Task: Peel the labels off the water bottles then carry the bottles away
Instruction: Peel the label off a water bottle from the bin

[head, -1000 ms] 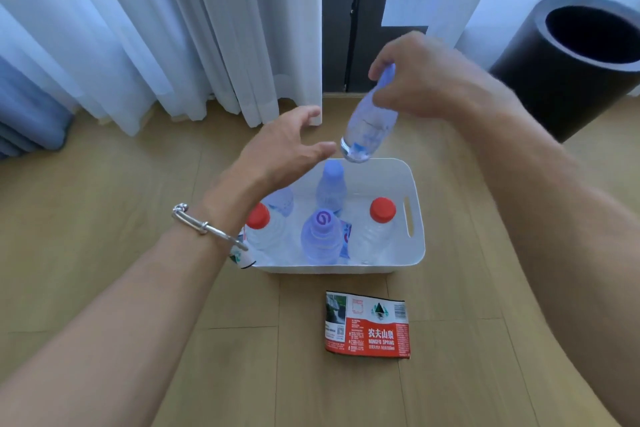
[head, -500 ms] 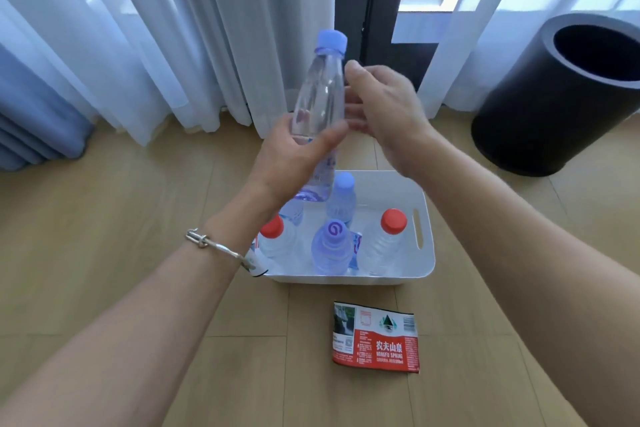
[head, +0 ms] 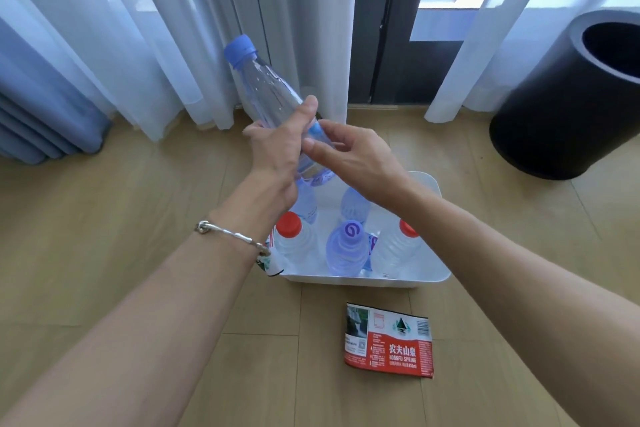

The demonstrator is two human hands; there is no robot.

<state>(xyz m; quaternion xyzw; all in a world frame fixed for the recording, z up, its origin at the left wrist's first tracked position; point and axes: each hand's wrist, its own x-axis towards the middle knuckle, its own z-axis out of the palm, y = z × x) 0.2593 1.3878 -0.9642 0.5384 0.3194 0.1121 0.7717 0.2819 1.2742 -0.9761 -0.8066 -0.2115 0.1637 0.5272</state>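
Note:
My left hand [head: 277,146] grips a clear water bottle [head: 266,90] with a blue cap around its lower body, tilted with the cap up and to the left. My right hand [head: 349,152] pinches at the bottle's label area [head: 317,135] with thumb and fingers. Both hands hover above a white bin [head: 408,281] on the floor. Several bottles stand in the bin: one with a red cap [head: 289,225], one with a purple cap [head: 348,230], another red-capped one [head: 407,229] partly hidden by my right forearm. A peeled red and white label [head: 389,340] lies flat on the floor in front of the bin.
A black cylindrical waste bin [head: 571,100] stands at the right, open on top. White curtains [head: 173,28] hang at the back beside a dark door frame [head: 381,21]. A second label scrap [head: 268,262] shows at the bin's left corner. The floor is light wood.
The bottle passed from my right hand into my left. It tipped from upright to cap leaning left, and my right hand came onto its label area.

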